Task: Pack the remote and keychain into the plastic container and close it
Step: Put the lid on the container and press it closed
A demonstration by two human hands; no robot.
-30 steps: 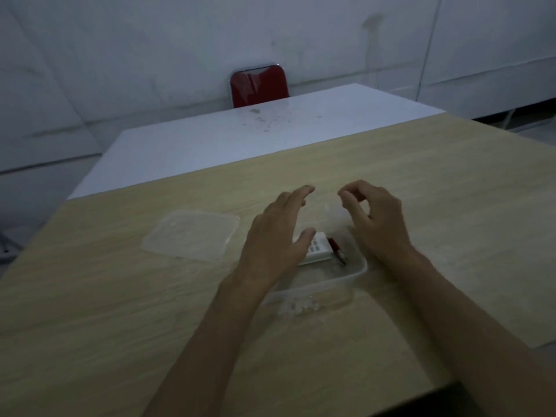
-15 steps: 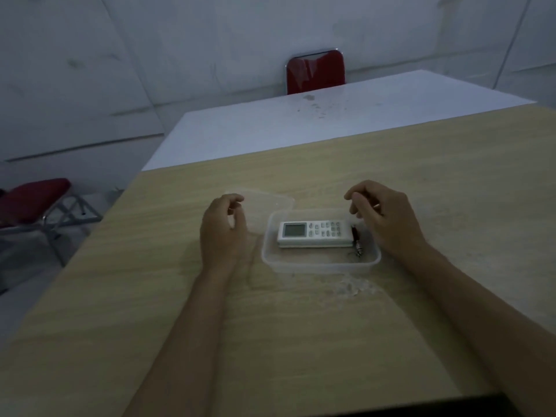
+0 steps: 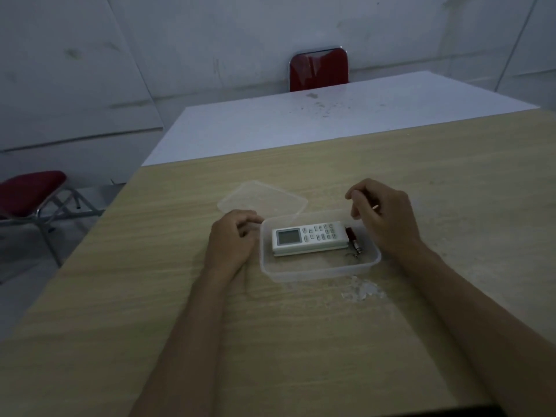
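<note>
Clear plastic container [image 3: 319,267] sits open on the wooden table [image 3: 421,182], white remote [image 3: 310,238] and small red keychain [image 3: 353,240] already inside; packing looks done, closing remains. Lid [image 3: 261,200] lies just behind, off. Left hand [image 3: 231,243] curls loosely at the lid's near edge, grip unclear; right hand [image 3: 385,218] half-curled, empty.

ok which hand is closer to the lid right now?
Left. The left hand sits at the near edge of the lid. The right hand is across the container, off the lid's right end.
</note>
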